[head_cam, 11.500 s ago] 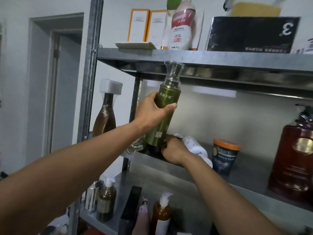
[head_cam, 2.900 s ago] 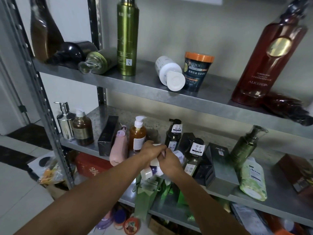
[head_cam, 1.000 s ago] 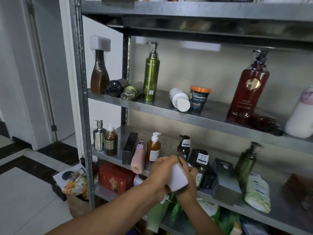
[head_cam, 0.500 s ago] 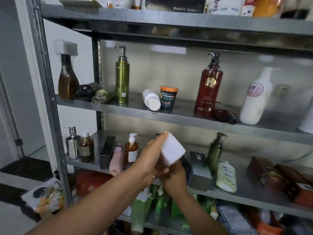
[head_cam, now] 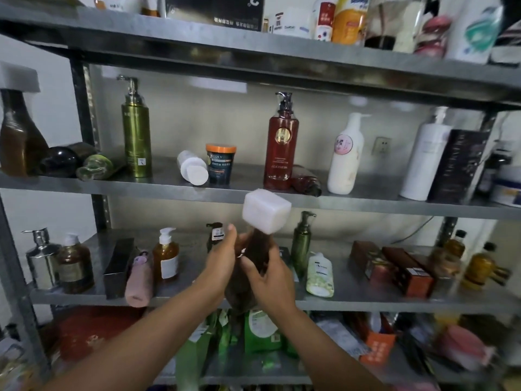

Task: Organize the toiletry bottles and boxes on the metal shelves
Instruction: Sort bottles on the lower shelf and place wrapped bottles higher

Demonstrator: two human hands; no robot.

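Note:
Both hands hold a brown bottle with a white square cap [head_cam: 266, 210] upright in front of the metal shelves [head_cam: 253, 197]. My left hand [head_cam: 221, 259] wraps its left side with the fingers reaching up. My right hand [head_cam: 269, 273] grips its neck and body from the right. The bottle's dark lower body [head_cam: 239, 294] shows between my wrists. On the shelf above stand a tall green pump bottle [head_cam: 136, 136], an orange-lidded jar [head_cam: 220, 163], a red pump bottle [head_cam: 282, 142] and a white lotion bottle [head_cam: 345, 156]. A white bottle [head_cam: 193, 170] lies on its side.
A matching brown bottle with a white cap [head_cam: 17, 131] stands far left beside toppled dark and green bottles [head_cam: 81, 162]. The lower shelf holds pump bottles [head_cam: 166, 253], a black box [head_cam: 118, 268], a pink tube [head_cam: 139, 277], brown boxes [head_cam: 394, 266]. Green packets [head_cam: 259, 331] fill the bottom shelf.
The brown bottle has risen and now stands more upright, its cap level with the middle shelf edge. The camera view has shifted to the right, showing more of the shelves.

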